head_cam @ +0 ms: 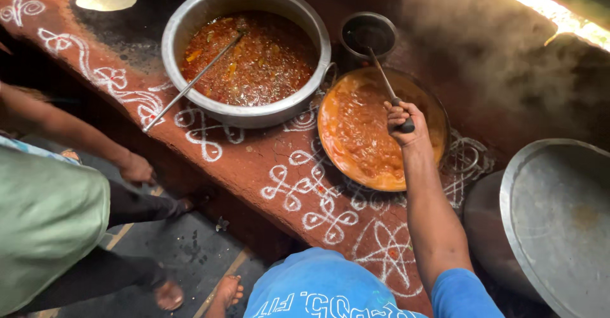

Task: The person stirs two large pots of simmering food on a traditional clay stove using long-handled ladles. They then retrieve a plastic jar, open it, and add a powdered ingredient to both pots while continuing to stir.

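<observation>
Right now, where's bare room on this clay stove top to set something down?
Bare clay ledge below the big steel pot, left of the orange curry pan. Crowded where pot, pan and small dark pot meet; the right hand holds a ladle there.

Orange curry (365, 137), white-patterned red stove (254, 159)

No packages, labels, signs or screens visible.

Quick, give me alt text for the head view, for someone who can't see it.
The person's right hand grips a long-handled ladle above a round pan of orange curry on a red clay stove. Beside it, a large steel pot of red stew holds a metal spoon.
</observation>
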